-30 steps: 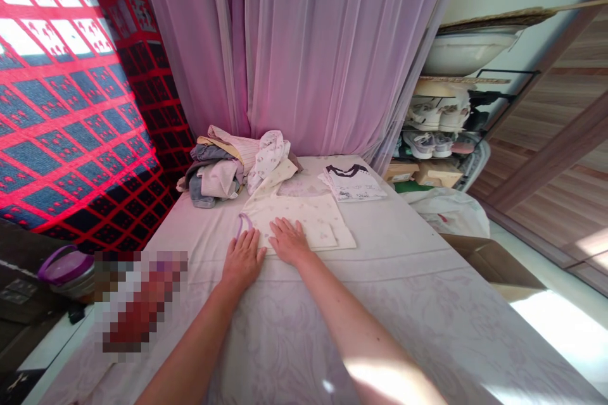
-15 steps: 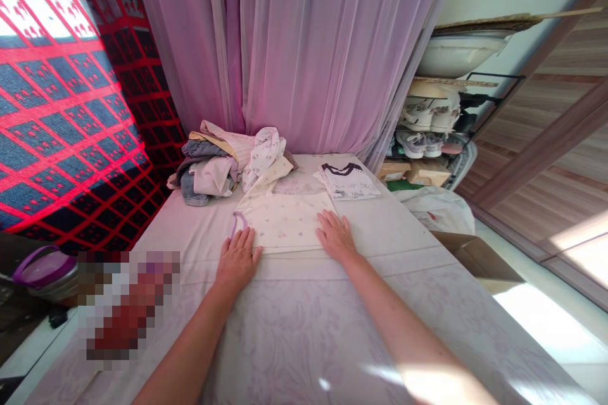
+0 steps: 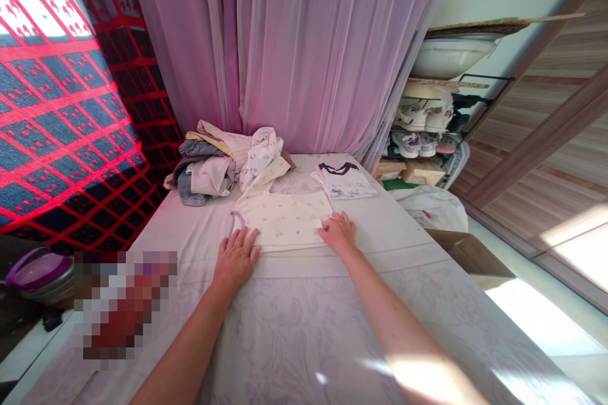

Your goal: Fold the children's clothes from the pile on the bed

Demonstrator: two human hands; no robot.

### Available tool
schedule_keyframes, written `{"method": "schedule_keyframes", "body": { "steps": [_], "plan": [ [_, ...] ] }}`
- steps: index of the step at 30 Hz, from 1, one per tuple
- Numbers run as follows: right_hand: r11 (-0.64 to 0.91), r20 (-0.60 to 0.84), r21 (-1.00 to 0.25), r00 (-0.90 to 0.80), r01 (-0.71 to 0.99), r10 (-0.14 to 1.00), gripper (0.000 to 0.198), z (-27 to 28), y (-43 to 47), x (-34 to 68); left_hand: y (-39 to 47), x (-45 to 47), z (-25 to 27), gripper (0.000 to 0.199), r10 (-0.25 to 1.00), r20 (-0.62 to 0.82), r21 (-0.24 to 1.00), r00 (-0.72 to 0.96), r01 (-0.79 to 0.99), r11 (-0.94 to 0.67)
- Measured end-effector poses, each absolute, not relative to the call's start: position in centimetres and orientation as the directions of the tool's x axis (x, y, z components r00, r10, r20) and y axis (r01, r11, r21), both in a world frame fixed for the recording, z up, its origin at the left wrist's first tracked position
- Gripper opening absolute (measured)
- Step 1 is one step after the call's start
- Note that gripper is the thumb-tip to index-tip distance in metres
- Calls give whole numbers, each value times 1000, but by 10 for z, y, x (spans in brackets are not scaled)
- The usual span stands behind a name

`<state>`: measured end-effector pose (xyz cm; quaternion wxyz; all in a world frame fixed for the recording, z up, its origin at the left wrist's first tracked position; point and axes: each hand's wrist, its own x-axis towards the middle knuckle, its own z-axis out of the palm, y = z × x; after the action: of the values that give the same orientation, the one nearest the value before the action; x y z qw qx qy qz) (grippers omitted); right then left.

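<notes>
A small cream top with a scattered print [image 3: 285, 218] lies spread on the bed, a loop of purple trim [image 3: 236, 223] at its left side. My left hand [image 3: 236, 257] rests flat at the top's lower left corner, fingers apart. At the lower right edge, my right hand [image 3: 339, 232] has its fingers curled, with thumb and forefinger closed on the cloth's edge. Just beyond it lies a folded white shirt with a dark neckband [image 3: 346, 180]. A heap of rumpled clothes [image 3: 209, 168] sits at the back left, touching the top's upper part.
The bed [image 3: 285, 316] has a pale patterned cover. Purple curtains [image 3: 294, 44] hang behind it. To the right stand a shoe rack [image 3: 418, 145] and an open cardboard box [image 3: 468, 256]. A purple-lidded bucket [image 3: 42, 269] is at the left, near a pixelated patch.
My right hand has shifted slightly right and curled its fingers at the top's edge, where they lay flat before. My left hand stays in place. The view has shifted slightly.
</notes>
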<state>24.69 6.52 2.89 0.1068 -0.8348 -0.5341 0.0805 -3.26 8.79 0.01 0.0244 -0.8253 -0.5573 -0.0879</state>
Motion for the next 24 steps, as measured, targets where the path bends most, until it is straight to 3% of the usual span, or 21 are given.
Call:
{"method": "schedule_keyframes", "body": {
  "steps": [5,10,13,18,22,24],
  "plan": [
    [-295,196,-277,355,914,914,22,37,66,247,88,-33,-1,49,913,186,54,364,924,-379],
    [-345,108,-203,371,916,922,24,23,61,248,88,-33,-1,48,915,177,70,363,923,-379],
    [-346,152,-169,371,923,916,24,11,59,248,87,-33,0,49,916,171,69,363,923,-378],
    [-329,197,-212,370,920,908,30,11,58,244,85,-32,0,49,909,211,52,359,925,-377],
    [-112,281,-241,180,964,943,42,22,64,212,85,-32,-1,51,829,290,7,478,865,-501],
    [47,214,-238,5,970,977,48,24,70,187,86,-33,-4,51,801,272,11,534,830,-557]
  ]
}}
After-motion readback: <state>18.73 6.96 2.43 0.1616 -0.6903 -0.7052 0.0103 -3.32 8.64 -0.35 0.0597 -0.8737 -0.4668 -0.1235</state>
